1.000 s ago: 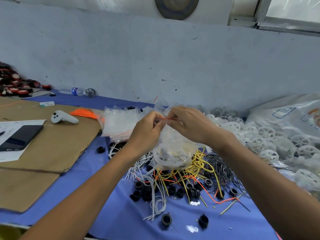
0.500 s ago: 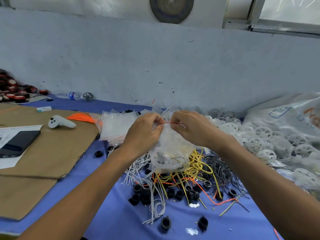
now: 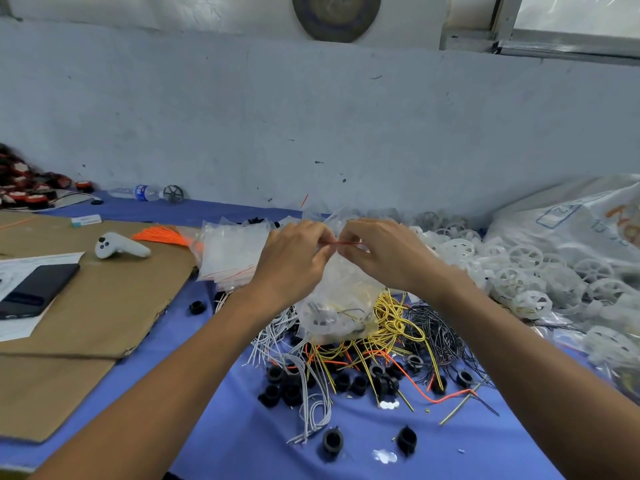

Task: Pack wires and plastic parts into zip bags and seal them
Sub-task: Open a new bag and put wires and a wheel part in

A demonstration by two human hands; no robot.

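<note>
A clear zip bag hangs above the blue table with a white plastic wheel and wires inside it. My left hand and my right hand pinch its red zip strip at the top, fingertips close together. Below the bag lies a tangle of yellow wires, white wires, black wires and orange wires, with several black plastic rings among them. A heap of white plastic wheels spreads to the right. A stack of empty zip bags lies behind my left hand.
Brown cardboard covers the left of the table and carries a white controller, a black phone and paper. An orange wire bundle, a water bottle and a large white sack are also there.
Both hands stay pinching the zip strip, and their fingertips have drawn closer together along it. The bag hangs a little lower in view as the camera has tilted.
</note>
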